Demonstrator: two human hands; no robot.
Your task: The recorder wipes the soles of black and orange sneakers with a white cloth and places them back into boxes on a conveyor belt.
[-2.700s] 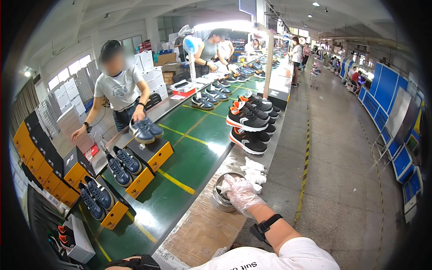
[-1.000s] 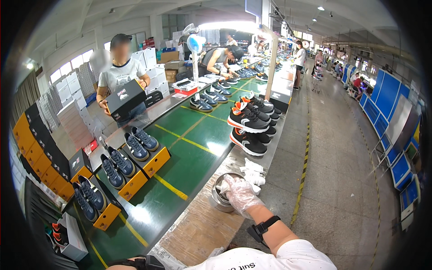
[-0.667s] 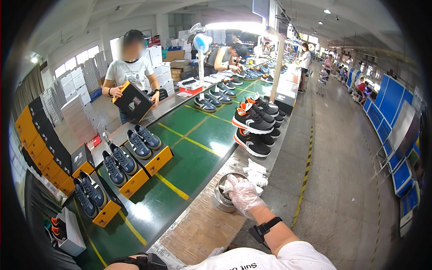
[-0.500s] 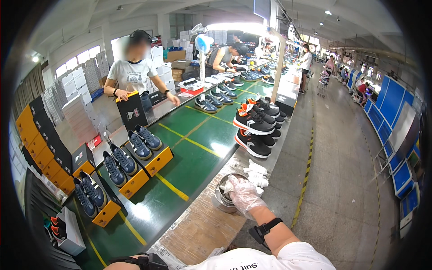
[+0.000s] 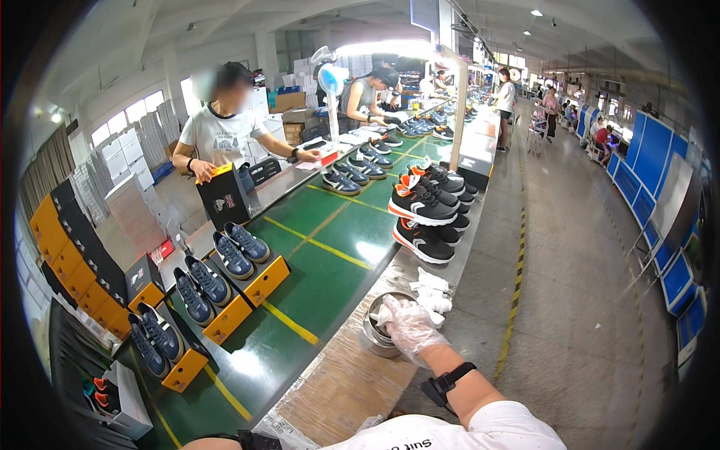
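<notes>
A right hand in a thin clear plastic glove is seen resting over a small round metal tin at the near edge of the desk; the fingers are curled loosely over a white cloth at the tin's rim, though a firm grip cannot be confirmed. The left hand is not seen in the picture. The tin is judged light, rigid and somewhat slick, best held around its side wall; the cloth looks soft and limp, easily pinched anywhere. More crumpled white rags lie just beyond the fingers. Farther ahead, black sneakers with orange trim stand in a row, and to the left a green conveyor belt carries blue shoes on orange boxes.
</notes>
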